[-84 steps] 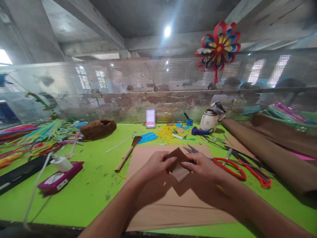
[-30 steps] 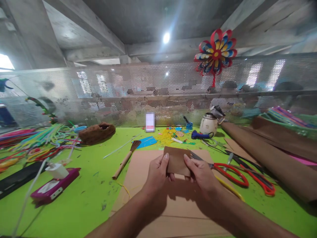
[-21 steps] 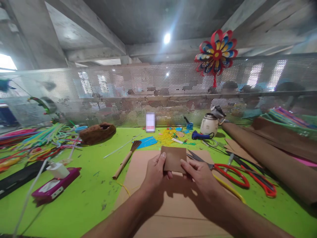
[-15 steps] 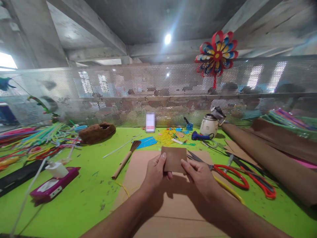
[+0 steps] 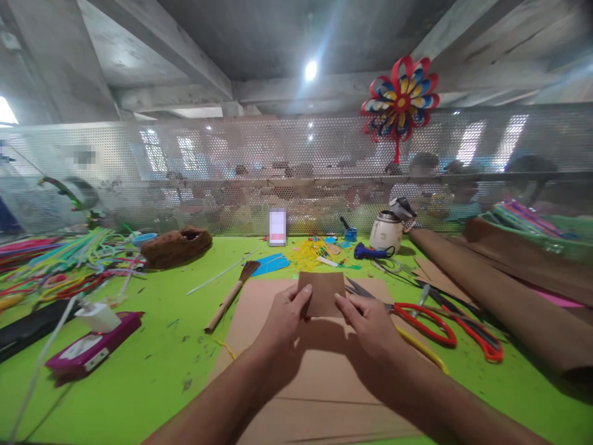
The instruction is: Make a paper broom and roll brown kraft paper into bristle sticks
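A small brown folded paper rectangle (image 5: 322, 293) is held upright between both hands above a large brown paper sheet (image 5: 296, 383) on the green table. My left hand (image 5: 283, 321) pinches its lower left edge, thumb on the near face. My right hand (image 5: 365, 322) pinches its lower right edge the same way. Both hands are closed on the paper.
Red-handled scissors (image 5: 430, 321) lie right of my hands, with brown paper rolls (image 5: 491, 290) beyond. A brush (image 5: 229, 295) and a pink box (image 5: 88, 349) lie left, by coloured pipe cleaners (image 5: 69, 259). A perforated metal screen (image 5: 278, 167) stands behind, bearing a paper pinwheel (image 5: 401, 102).
The paper went from a diamond-shaped fold held low to a flat rectangle held upright. Over the last second the hands and paper have barely shifted; the view moved slightly.
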Action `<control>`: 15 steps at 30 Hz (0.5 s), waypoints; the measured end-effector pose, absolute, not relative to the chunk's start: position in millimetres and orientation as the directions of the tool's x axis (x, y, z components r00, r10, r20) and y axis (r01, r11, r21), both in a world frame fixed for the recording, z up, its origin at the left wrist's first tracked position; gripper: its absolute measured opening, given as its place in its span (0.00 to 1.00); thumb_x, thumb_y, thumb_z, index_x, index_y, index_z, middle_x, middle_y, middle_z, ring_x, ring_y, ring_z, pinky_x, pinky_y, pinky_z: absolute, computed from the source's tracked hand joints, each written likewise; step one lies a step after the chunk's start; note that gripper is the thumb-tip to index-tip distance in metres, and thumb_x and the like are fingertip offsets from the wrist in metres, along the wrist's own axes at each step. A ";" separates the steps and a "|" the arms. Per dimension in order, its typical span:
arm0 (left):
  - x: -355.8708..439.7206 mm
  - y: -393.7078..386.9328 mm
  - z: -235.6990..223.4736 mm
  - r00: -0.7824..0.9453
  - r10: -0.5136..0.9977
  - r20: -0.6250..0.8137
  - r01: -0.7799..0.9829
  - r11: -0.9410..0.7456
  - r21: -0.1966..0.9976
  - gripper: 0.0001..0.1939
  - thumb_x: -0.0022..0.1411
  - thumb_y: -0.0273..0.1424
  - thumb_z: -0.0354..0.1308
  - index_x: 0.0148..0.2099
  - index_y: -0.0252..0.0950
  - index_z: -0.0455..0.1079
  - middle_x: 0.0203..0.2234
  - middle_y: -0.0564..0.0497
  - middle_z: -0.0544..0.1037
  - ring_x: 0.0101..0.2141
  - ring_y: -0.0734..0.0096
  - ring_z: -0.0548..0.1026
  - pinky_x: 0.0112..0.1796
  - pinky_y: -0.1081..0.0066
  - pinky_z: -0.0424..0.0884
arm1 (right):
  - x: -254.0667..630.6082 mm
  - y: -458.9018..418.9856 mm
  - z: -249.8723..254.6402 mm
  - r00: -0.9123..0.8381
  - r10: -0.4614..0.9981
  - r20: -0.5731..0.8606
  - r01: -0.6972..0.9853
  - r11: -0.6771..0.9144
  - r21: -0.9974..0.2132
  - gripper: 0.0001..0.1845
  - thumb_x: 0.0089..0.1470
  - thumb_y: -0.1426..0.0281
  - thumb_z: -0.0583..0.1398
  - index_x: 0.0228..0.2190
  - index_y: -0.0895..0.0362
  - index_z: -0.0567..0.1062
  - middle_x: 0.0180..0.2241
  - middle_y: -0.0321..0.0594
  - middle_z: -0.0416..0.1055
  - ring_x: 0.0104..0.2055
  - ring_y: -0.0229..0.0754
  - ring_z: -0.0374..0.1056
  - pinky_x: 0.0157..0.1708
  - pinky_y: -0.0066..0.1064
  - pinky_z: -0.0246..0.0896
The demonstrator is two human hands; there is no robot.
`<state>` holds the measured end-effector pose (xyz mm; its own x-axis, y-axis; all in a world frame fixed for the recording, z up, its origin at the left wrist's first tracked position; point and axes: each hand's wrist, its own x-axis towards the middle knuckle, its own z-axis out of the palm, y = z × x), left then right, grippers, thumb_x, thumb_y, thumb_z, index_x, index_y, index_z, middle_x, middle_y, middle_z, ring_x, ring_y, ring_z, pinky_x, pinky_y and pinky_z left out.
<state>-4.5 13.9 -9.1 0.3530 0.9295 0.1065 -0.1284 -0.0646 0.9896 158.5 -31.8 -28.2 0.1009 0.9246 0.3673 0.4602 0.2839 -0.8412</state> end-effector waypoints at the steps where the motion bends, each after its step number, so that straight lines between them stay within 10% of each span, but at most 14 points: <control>1: -3.8 15.5 -11.4 0.364 0.928 0.084 -0.147 -0.032 0.989 0.18 0.54 0.43 0.59 0.35 0.30 0.72 0.23 0.49 0.74 0.22 0.74 0.67 0.23 0.76 0.59 | 158.0 -31.3 -28.8 0.104 0.924 0.367 0.474 0.279 -0.836 0.24 0.56 0.54 0.51 0.21 0.59 0.69 0.21 0.37 0.65 0.25 0.39 0.58 0.26 0.28 0.55; 15: -10.8 30.8 -10.6 0.174 0.984 -0.047 -0.459 0.123 0.880 0.06 0.51 0.27 0.62 0.33 0.29 0.71 0.22 0.50 0.75 0.20 0.77 0.70 0.21 0.78 0.65 | 232.8 -39.2 11.7 -0.021 0.974 0.228 0.816 0.148 -0.559 0.19 0.53 0.56 0.54 0.25 0.58 0.73 0.25 0.40 0.70 0.29 0.42 0.64 0.30 0.31 0.55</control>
